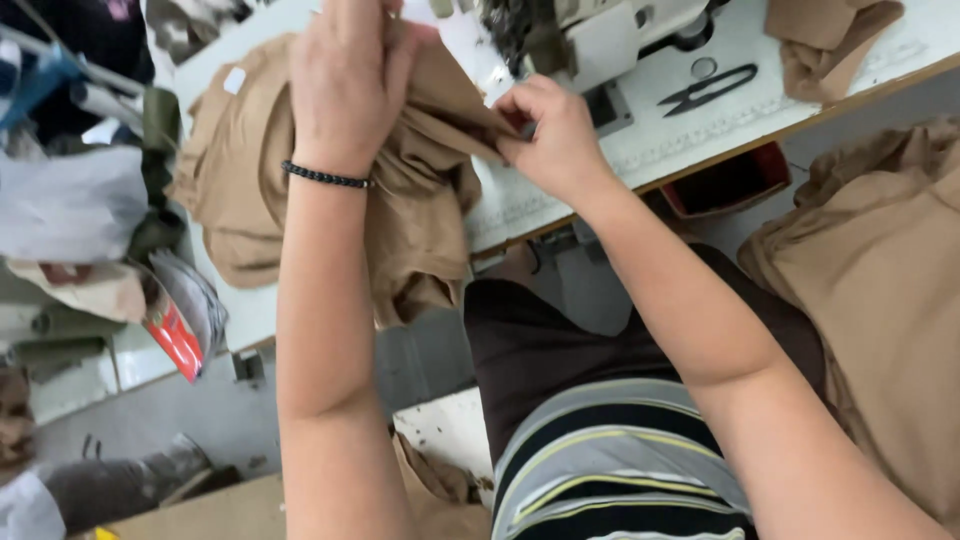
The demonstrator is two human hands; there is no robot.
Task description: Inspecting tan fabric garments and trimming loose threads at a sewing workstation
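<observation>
A head-worn camera looks down at two bare arms working at a white sewing table [700,140].

At the far left, around nine o'clock, a grey plastic bag [70,205] lies among clutter, with a red and silver packet [180,320] just below it at about eight o'clock.

Moving right, a tan fabric piece [250,170] spreads over the table's left end and hangs off its near edge. The left hand [345,80], at about eleven o'clock, rests on this cloth with its fingers curled closed around a gathered fold. A black beaded bracelet [325,177] circles that wrist.

Just right of centre, near twelve o'clock, the right hand [555,135] is pinched shut on a corner of the same tan fabric piece, thumb and fingertips pressed together, pulling the cloth taut between the two hands. Directly behind it stands the pale body of a sewing machine [610,40], partly cut off by the top edge.

Further right, at about one o'clock, black thread snips [710,88] lie flat on the table, well apart from both hands. At two o'clock, a second bundle of tan cloth [825,45] sits on the table's far corner. At three o'clock, a large heap of tan cloth [880,290] fills the right edge, below the table.

At six o'clock, a striped shirt [610,460] shows.
</observation>
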